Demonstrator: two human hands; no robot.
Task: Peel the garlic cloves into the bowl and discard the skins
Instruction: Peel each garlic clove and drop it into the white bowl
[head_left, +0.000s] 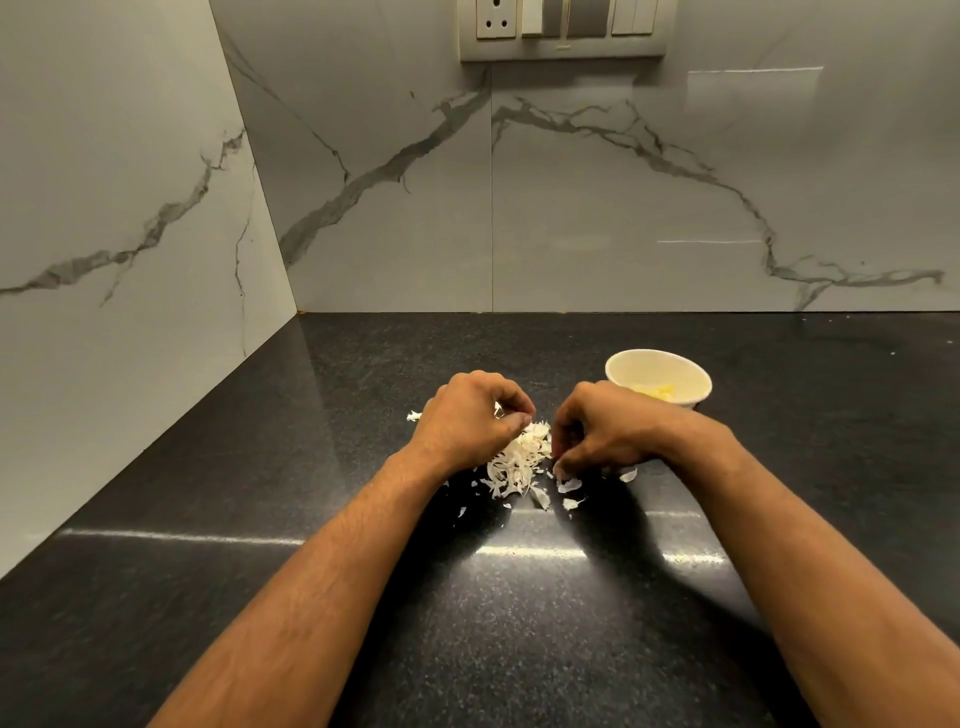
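A heap of white garlic skins (519, 457) lies on the black counter between my hands, with loose flakes (569, 486) scattered in front of it. My left hand (470, 421) curls over the left side of the heap, fingertips pinched on skins. My right hand (602, 428) rests knuckles up on the right side, its fingers curled down onto the counter; what they hold is hidden. A cream bowl (623, 371) stands just behind my right hand with pale yellow peeled cloves (655, 392) inside.
The black speckled counter (467, 597) runs into a corner, with marble walls at the left and back. A switch and socket panel (563, 28) is on the back wall. A stray skin (413, 415) lies left of my left hand.
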